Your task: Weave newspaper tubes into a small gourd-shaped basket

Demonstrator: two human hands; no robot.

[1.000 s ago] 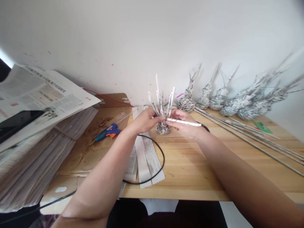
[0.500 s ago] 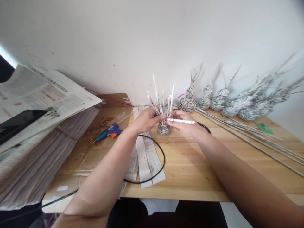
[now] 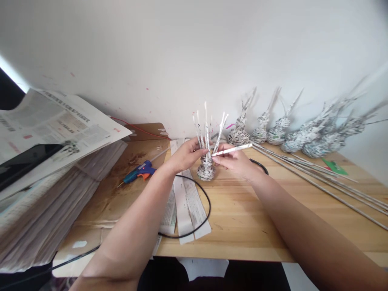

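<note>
A small woven newspaper vase (image 3: 206, 171) with a rounded base stands on the wooden table, and several rolled paper stakes rise from its neck. My left hand (image 3: 188, 155) is closed on the left side of the neck, its thumb across the front at the base of the stakes. On the other side my right hand (image 3: 232, 161) pinches a white rolled paper strip (image 3: 235, 149), which points out to the right and slightly up from the neck. Some of the right fingers are hidden behind the strip and the stakes.
Several finished-looking woven vases (image 3: 239, 135) line the wall at right. Long paper rods (image 3: 306, 171) lie in front of them. A blue glue gun (image 3: 138, 173) rests on cardboard at left, beside stacked newspapers (image 3: 60, 198) with a phone (image 3: 28, 161) on top. A black cable (image 3: 209, 202) loops over newspaper strips (image 3: 184, 210).
The vase has turned and tipped a little, so its stakes stand in a different spread and more of its body shows. The held strip's outer end has swung upward.
</note>
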